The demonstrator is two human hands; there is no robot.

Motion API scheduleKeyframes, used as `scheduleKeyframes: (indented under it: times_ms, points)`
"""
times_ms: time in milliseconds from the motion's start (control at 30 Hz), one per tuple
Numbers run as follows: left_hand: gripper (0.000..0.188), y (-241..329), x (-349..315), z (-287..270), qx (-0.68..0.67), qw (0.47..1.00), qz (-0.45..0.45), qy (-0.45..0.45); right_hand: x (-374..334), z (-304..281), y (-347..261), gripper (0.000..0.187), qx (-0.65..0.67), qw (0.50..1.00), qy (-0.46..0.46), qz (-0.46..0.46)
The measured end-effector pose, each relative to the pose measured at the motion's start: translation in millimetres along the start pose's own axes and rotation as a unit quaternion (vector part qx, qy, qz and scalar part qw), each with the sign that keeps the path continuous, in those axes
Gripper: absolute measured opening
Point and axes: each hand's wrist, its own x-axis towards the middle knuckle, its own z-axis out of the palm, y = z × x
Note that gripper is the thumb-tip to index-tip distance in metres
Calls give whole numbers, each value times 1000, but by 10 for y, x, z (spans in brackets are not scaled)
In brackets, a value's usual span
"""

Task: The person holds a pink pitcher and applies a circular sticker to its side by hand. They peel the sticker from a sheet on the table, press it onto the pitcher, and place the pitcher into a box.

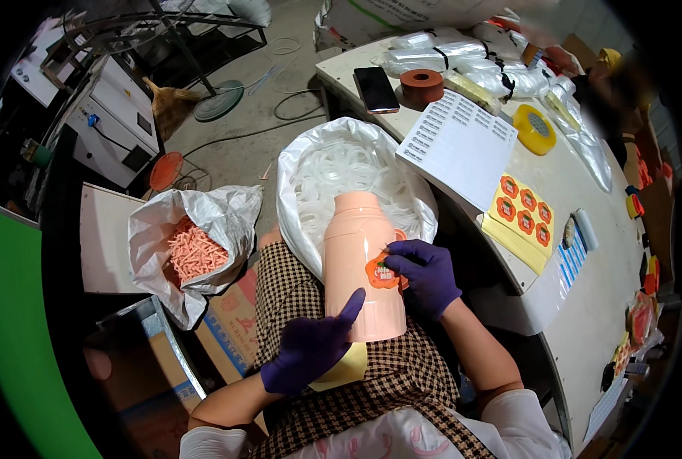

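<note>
A peach-coloured plastic thermos jug (348, 252) lies across my lap, its neck pointing away from me. My left hand (304, 353), in a purple glove, grips its lower left side near the base; one finger stretches along the wall and the others are partly hidden. My right hand (426, 277), gloved too, pinches the upper right edge of an orange flower-shaped sticker (381, 272) on the jug's side. Whether that edge is stuck down I cannot tell. Part of an orange handle shows behind the jug. Yellow paper (343, 367) sits on my checked apron, below the left hand.
Ahead stands a white sack (299, 164) of translucent rings; a smaller sack (237, 210) holds peach plastic pieces. On the right-hand table (585, 306) are sticker sheets (523, 216), white label sheets (459, 145), yellow tape (533, 128), a brown roll (422, 86) and a phone (376, 90).
</note>
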Motion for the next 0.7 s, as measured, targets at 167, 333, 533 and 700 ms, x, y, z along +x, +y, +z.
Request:
scheduleKeyframes:
  times_ms: [167,333,533,700]
  points:
    - [82,-32,-46,28,2,1000,-26,-8,118,31,182,60,-368,881,135,-267]
    - [77,-90,22,-683,-294,947,-105,-76,-507,-299,144,65,-145,949,62,-274]
    - [59,344,537,-931,-406,907,87,-65,-1154,-143,-433,77,-53,955,-219,-191]
    - [62,435,892,-695,-274,940,190,67,-1152,-618,135,28,-13,993,-92,69]
